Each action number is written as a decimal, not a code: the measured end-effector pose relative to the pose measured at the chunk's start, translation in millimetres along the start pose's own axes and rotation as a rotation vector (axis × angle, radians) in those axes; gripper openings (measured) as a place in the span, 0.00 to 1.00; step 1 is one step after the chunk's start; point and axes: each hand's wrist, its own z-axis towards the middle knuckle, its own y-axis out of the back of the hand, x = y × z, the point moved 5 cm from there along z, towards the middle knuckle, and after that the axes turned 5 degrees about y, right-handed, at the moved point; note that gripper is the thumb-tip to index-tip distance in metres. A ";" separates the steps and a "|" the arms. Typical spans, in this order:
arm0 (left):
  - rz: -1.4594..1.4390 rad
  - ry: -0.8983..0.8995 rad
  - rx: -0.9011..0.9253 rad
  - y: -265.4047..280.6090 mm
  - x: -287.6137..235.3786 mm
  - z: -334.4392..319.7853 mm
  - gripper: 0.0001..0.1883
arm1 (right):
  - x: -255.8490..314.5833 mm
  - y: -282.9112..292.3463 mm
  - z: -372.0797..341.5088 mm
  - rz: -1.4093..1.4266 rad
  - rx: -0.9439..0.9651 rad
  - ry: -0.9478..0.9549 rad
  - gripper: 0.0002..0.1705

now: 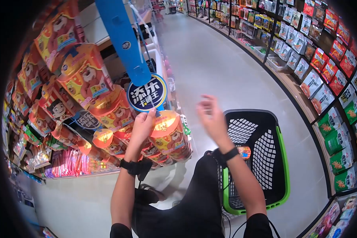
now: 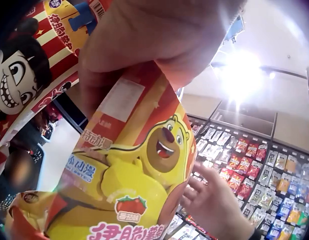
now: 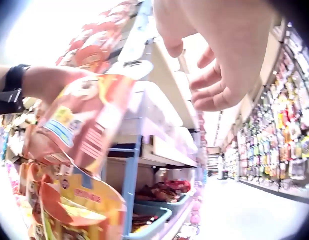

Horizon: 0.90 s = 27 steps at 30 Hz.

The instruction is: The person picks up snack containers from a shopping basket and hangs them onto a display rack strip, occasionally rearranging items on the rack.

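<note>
My left hand pinches the top edge of an orange and yellow snack bag at the corner of the hanging display. In the left wrist view, that hand covers the top of the bag, which has a yellow cartoon bear on its front. The right wrist view shows the bag hanging below the left hand. My right hand is in the air to the right of the bag, apart from it, with fingers loosely bent and nothing held.
A black basket with a green rim stands on the floor below my right hand, a small orange packet inside. More bags hang at left beside a blue strip and round sign. Stocked shelves line the right side.
</note>
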 end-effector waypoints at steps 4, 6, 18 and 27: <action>0.071 -0.084 -0.150 5.2 9.4 3.9 0.16 | -114.7 119.7 -34.3 0.249 -0.497 -0.245 0.10; 0.352 -0.055 -0.167 18.7 7.9 2.3 0.17 | -208.5 179.1 -87.4 0.332 -0.690 -0.363 0.15; 1.036 -0.349 -0.405 16.2 -2.6 -53.6 0.37 | -400.5 181.4 -386.4 0.177 -0.648 -1.547 0.25; 0.740 -0.252 -0.464 37.8 41.0 -46.5 0.36 | -502.0 225.0 -289.2 0.323 -0.602 -1.413 0.25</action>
